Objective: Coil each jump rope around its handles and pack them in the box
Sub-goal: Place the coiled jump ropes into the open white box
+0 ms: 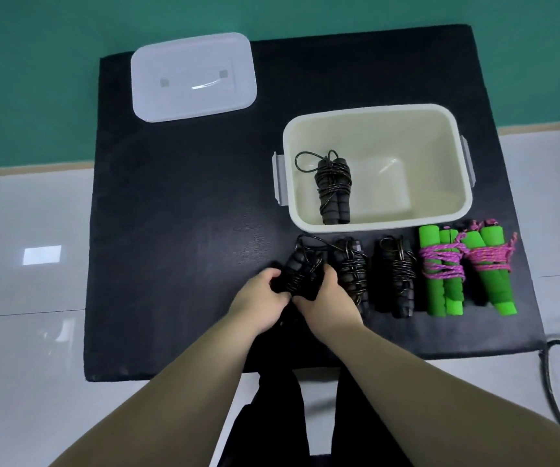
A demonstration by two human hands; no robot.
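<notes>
An open cream box (454, 183) stands on the black mat (177, 203), with one coiled black jump rope (334, 188) lying inside at its left. Below the box lies a row of coiled ropes. My left hand (263, 296) and my right hand (331, 299) both grip the leftmost black rope bundle (302, 269), the left at its lower left side, the right at its right side. Beside it lie two more black coiled ropes (352, 274) (398, 276). Two green-handled ropes wound with pink cord (440, 271) (489, 267) finish the row on the right.
The box's translucent lid (192, 77) lies flat at the mat's far left corner. The mat sits on a white tiled floor beside a green wall. A black cable (550, 375) runs along the floor at the right. My dark-clothed legs (305, 416) show below.
</notes>
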